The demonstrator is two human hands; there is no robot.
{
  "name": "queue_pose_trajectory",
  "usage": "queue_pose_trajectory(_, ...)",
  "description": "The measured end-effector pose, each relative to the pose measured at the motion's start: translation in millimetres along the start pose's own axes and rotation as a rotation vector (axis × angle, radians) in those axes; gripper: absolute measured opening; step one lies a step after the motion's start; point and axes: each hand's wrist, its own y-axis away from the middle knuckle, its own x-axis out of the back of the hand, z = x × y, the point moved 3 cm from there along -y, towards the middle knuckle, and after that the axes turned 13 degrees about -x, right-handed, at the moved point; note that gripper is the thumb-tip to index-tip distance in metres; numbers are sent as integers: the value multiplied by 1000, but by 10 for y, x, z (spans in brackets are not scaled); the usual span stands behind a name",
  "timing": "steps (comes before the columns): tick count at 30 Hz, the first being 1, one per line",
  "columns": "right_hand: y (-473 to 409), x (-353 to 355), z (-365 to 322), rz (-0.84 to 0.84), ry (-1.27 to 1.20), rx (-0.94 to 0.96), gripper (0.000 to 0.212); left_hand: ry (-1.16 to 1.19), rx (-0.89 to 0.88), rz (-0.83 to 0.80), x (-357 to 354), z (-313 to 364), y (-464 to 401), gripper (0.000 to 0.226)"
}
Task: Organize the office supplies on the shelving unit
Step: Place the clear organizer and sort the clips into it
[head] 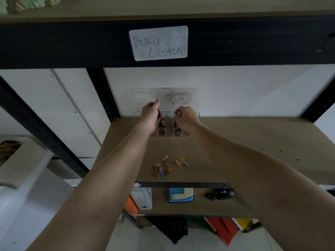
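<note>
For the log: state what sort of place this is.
Likely an office storage corner: a metal shelving unit with a handwritten label, loose coloured paper clips, and a hole punch below.

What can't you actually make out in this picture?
- Clear organizer, head view: contents mostly hidden behind both hands.
- Left hand: pinches something dark, too small to identify.
- Right hand: whether its curled fingers hold anything is unclear.
- Green items, top shelf: cut off by the frame edge.

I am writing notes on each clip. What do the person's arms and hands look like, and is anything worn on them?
Both forearms are bare up to the picture's edge, no sleeves showing. The left hand and right hand show no gloves, and no watch or bracelet at the wrists. Rings cannot be judged at this size.
</note>
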Motion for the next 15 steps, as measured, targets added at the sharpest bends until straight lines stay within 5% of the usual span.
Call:
queue_pose_trajectory(5, -111, -9, 32, -27, -55, 4, 27, -360, -149, -22, -116, -185, -65, 29)
queue_pose_trajectory(15, -244, -5, 86, -62, -160, -24, 32, -536, -380, 22, -198, -281, -88, 20)
